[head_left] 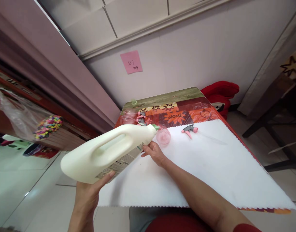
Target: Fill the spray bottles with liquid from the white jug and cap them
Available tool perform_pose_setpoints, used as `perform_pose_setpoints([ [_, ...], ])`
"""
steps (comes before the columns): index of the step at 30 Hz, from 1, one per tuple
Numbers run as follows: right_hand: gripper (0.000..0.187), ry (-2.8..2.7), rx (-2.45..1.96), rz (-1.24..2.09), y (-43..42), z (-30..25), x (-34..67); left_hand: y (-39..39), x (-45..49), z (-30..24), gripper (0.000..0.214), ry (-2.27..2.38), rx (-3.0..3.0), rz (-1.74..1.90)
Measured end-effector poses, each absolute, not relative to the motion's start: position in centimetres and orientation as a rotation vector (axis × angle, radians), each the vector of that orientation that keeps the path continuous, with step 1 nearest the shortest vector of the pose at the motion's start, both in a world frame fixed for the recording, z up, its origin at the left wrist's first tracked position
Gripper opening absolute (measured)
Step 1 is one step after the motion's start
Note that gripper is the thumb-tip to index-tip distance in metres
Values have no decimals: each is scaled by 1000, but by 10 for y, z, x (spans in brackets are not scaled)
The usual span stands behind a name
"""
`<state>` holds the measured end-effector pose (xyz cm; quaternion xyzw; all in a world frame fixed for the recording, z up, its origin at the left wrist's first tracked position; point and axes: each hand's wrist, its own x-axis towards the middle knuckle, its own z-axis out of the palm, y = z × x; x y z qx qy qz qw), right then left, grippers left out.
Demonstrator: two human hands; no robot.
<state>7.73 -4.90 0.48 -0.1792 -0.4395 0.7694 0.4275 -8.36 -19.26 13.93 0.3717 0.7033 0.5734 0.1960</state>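
Observation:
A large cream-white jug with a handle (104, 141), like a detergent jug, is tilted over the table with its green-tipped mouth to the right. My left hand (90, 191) bears its base from below, thumb on the printed label. Under the neck, my right hand (156, 154) has its fingers closed against the jug. The jug's mouth is at a transparent pink bottle (163, 136) standing on the white cloth; whether they touch, I cannot tell. To the right lies a grey and pink trigger spray head (190, 130) with a thin clear tube.
Behind the jug are more grey and pink spray heads (141, 118) and a clear bottle (128, 116). A small green cap (134, 102) rests at the table's back left. White cloth (210, 167) covers the front. A red plush thing (220, 91) sits beyond the right corner.

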Motion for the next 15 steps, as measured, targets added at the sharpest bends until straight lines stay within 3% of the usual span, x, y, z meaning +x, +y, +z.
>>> perform_pose_setpoints([
  [15, 58, -1106, -437, 1919, -50, 5, 77, -195, -89, 137, 82, 1954, 1028, 1611],
])
